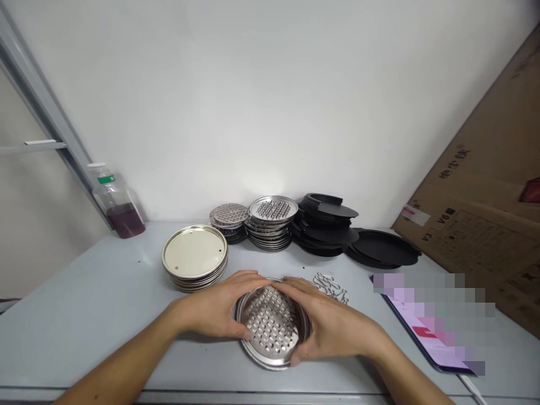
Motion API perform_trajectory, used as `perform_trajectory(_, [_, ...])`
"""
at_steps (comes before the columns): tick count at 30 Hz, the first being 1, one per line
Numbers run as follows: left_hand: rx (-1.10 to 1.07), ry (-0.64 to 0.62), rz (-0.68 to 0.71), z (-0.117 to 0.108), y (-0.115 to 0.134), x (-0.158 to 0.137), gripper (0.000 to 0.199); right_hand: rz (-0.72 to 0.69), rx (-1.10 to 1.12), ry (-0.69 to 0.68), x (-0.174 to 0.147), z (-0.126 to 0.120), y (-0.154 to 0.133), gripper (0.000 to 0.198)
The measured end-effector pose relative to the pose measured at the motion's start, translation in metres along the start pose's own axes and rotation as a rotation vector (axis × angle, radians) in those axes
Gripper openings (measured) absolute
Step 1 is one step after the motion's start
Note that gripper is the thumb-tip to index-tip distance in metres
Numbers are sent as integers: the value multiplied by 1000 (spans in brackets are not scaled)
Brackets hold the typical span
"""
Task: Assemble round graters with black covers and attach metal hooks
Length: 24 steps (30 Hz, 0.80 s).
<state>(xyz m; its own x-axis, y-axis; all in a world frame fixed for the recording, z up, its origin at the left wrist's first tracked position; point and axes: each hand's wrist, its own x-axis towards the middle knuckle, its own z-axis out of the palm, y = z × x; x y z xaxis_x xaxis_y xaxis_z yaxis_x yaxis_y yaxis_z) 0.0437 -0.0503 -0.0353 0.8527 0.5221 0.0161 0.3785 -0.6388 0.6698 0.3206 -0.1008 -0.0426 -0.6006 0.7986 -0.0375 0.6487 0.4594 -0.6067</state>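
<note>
So both hands are cupping one perforated metal disc [272, 332], which is sitting low on the near middle of the worktop [97, 326]. The left hand [211, 306] is forming a wide C-shaped grip, with the thumb resting on the near-left side and the fingers curling along the far rim. The right hand [333, 326] is pretty much mirroring it, thumb down at the near-right edge, and the fingertips are almost meeting at the back. Can't tell how hard either one is squeezing.

Room-wise, a strip of grey worktop is showing between the disc and the front edge. The pale lid stack [194, 251] is standing just beyond the left hand, and some bent wire pieces [324, 282] are lying just behind the right.

The disc is looking shiny and round, with raised holes and a smooth rim. Farther back, a stack of similar grater discs [273, 209] is gleaming next to a messy pile of matte black discs [327, 230], and a cardboard box [472, 219] is leaning in on the right.
</note>
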Motion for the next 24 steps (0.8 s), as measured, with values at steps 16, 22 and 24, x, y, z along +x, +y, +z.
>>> perform_trajectory(16, [44, 13, -89, -5, -1, -1, 90, 66, -38, -53, 9, 1, 15, 126])
perform_trajectory(22, [33, -22, -59, -6, -3, 2, 93, 71, -33, -63, 7, -2, 15, 115])
perform_trajectory(24, [54, -9, -76, -6, -5, 1, 94, 87, -44, -70, 5, -3, 12, 108])
